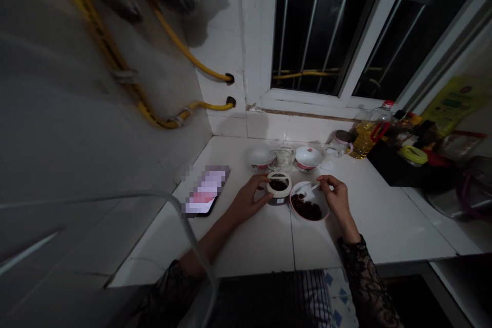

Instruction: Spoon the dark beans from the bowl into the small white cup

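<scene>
My left hand [251, 197] curves round the side of a small jar [280, 200] with a cream-coloured rim and dark contents. Just to its right stands a white bowl [325, 207] with a pink rim. Dark reddish-brown food [307, 209] lies in that bowl. Pinched in my right hand [335, 192] is a white spoon [313, 186], its head down in the bowl near the food. Behind the jar and bowl are a second white bowl [308, 156], a clear glass jar [283, 158] and another pale bowl [260, 156].
A lit phone [207, 189] with a blurred screen lies left on the white tiled counter [253, 246]. At the back right stand a glass mug [343, 141], an oil bottle [363, 138] and a black box [392, 164] of condiments. A pale cable [188, 225] crosses the left foreground.
</scene>
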Demonstrator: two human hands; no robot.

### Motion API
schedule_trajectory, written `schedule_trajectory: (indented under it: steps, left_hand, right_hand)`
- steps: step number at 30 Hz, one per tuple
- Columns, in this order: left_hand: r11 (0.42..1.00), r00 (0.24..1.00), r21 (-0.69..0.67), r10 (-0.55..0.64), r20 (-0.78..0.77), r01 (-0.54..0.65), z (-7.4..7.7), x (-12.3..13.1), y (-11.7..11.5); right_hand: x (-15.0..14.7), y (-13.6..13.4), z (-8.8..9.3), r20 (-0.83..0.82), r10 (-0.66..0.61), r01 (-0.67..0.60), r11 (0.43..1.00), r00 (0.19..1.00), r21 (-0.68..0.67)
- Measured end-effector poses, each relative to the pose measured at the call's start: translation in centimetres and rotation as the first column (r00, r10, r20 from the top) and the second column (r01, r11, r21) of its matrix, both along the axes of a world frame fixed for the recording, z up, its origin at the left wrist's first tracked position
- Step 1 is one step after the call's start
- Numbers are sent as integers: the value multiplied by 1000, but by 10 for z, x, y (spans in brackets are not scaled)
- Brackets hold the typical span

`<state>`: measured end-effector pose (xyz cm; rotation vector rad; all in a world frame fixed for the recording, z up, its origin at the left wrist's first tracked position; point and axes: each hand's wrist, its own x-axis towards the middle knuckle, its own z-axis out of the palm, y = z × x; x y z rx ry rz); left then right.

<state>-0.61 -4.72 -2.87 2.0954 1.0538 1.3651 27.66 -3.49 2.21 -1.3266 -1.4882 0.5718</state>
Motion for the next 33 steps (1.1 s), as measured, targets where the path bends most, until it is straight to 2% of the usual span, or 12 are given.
schedule_trajectory:
  steps: [12, 20, 24, 27, 30, 32, 33]
  left_hand:
    - [1000, 1000, -11, 6, -11, -6, 0, -1, 1]
    - [1000, 1000, -11, 8, 1, -8, -1, 0, 1]
    - [1000, 1000, -17, 3, 9, -3, -1, 0, 1]
    - [1000, 1000, -28, 5, 11, -4, -1, -1, 1]
    - [999, 1000, -32, 2, 8, -2, -2, -1, 1]
    - [1000, 1000, -27, 0, 7, 0, -3, 0, 2]
    - [1000, 1000, -20, 2, 10, -2, -4, 0, 2]
  right_hand:
    - [0, 1, -1, -37, -13, 12, 1000, 999, -20]
    - [3, 7, -1, -232, -16, -1, 997, 972, -75]
    - [-4, 9, 9, -253, -1, -7, 1000, 968, -29]
    - [-20, 6, 23, -176, 17, -8, 998, 984, 55]
    - [-39, 0, 33, 21, 3, -8, 968, 1000, 252]
    - [-49, -3, 35, 251, 61, -162, 901, 966, 403]
    - [-52, -4, 35, 370, 95, -268, 852, 924, 450]
